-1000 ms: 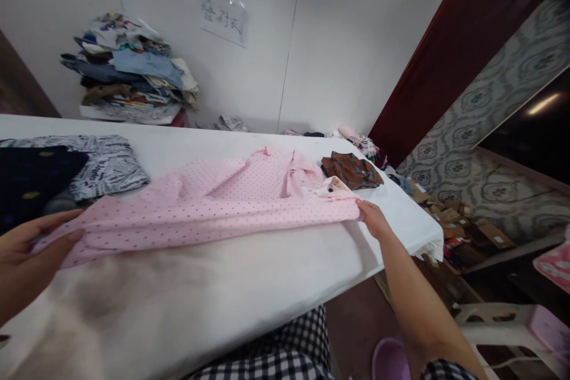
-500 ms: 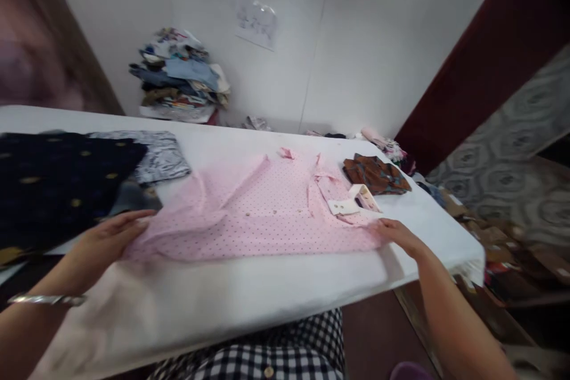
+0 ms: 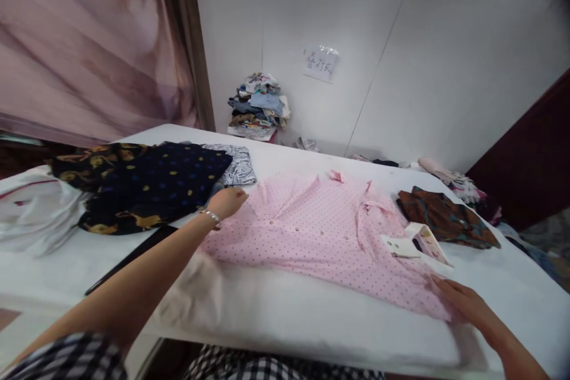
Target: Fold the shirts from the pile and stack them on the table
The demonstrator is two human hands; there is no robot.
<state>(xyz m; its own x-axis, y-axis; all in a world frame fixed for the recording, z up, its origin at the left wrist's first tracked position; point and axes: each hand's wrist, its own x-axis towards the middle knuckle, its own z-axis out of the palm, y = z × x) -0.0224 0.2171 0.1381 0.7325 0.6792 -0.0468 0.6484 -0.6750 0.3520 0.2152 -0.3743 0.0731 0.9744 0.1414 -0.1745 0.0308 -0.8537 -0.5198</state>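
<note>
Two hands on a pink dotted shirt spread across a white table.
The left hand touches the shirt's left edge, beside a navy patterned garment; the right hand lies flat on its near right corner. A brown patterned garment lies just right of the shirt.

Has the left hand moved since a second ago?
Yes. The left hand has gone from the pink shirt's near edge to its far corner, close beside the grey printed garment.

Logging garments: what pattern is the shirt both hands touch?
The shirt is pink with small dark dots; head view.
</note>
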